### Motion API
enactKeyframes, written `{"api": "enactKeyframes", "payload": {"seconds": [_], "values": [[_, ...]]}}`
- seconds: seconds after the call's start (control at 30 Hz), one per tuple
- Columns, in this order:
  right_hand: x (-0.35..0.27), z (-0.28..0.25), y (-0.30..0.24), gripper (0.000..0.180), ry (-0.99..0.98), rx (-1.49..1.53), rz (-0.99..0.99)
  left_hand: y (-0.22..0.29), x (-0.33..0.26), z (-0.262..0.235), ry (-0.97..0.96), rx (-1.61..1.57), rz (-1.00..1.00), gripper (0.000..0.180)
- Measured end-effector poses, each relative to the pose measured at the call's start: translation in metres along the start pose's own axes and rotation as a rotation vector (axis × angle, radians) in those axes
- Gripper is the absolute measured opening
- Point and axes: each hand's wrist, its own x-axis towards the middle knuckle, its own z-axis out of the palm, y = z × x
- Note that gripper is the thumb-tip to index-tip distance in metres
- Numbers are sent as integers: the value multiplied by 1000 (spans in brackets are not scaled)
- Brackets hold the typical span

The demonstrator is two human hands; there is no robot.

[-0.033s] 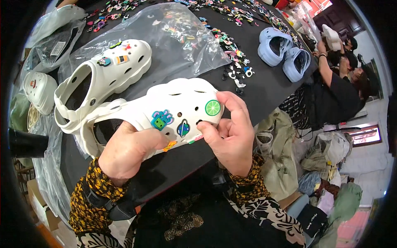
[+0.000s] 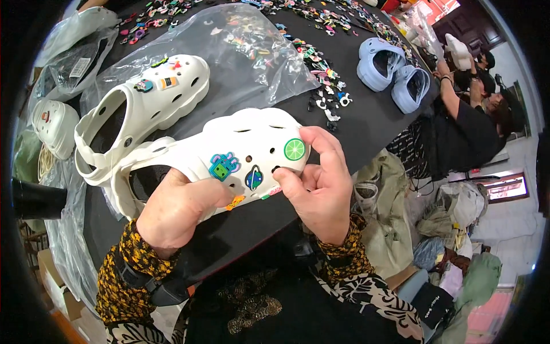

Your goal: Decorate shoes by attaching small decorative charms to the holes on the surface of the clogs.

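Both my hands hold a white clog just above the table, its toe to the right. My left hand reaches into the opening, with the thumb on the upper beside an orange charm. At the toe my right hand grips the edge, fingertips by a green lime-slice charm. A blue planet charm and a teal creature charm sit in other holes; several holes are bare. A pink charm is partly hidden by my right thumb. A second white clog with charms lies behind.
Loose charms lie along the far side of the black table. A clear plastic bag covers its middle. A pair of light blue clogs stands far right; another white clog is at left. Other people are at right.
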Motion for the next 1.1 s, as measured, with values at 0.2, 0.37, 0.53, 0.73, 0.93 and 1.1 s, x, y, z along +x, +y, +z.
{"api": "enactKeyframes", "payload": {"seconds": [0.2, 0.37, 0.53, 0.73, 0.93, 1.1], "values": [[0, -1, 0, 52, 10, 0, -7, -7, 0, -2, -3, 40, -2, 51], [0, -2, 1, 50, 2, 37, 43, -14, -4, 4, -35, 82, 58, 41], [0, -6, -1, 49, -19, 32, 62, -17, -3, 1, -83, 183, 73, 41], [-1, -6, 0, 46, 6, 35, 117, -20, -6, 14, -33, 238, 110, 55], [1, 1, 1, 47, 28, 126, 169, -15, -5, 13, -9, 247, 94, 43], [1, 6, 2, 47, 49, -1, -87, -15, -4, 11, 67, 3, 136, 42]]}}
